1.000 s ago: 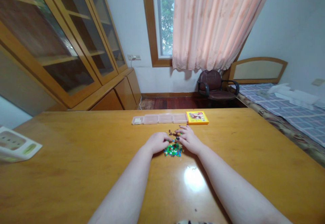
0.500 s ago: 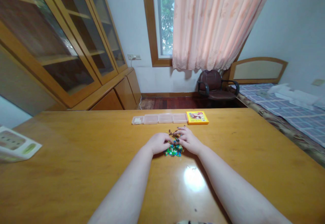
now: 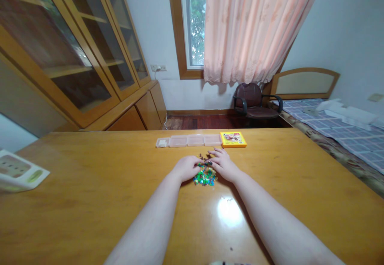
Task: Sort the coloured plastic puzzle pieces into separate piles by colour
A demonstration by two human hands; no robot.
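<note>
A pile of tiny green, blue, white and tan pieces (image 3: 205,177), which look like small building bricks, lies on the wooden table (image 3: 135,201). My left hand (image 3: 187,168) rests at the pile's left side, its fingers reaching over the upper part and the thumb apart from them. From the right, my right hand (image 3: 223,164) spreads its fingers over the far edge. Small brown pieces (image 3: 201,157) lie between the hands at the far side. The fingertips of both hands come close together there. Anything under them is hidden or too small to make out.
Beyond the pile stands a row of clear plastic trays (image 3: 178,141), ending at a yellow box (image 3: 233,139). A white printed package (image 3: 21,171) sits at the table's left. A dark speck (image 3: 231,249) lies near the front edge. Behind the table are a chair (image 3: 253,101) and a bed.
My left fingers have shifted slightly up and away from the pile's middle, so more of the coloured pieces shows. The right fingers have moved a little. The trays and box stay put.
</note>
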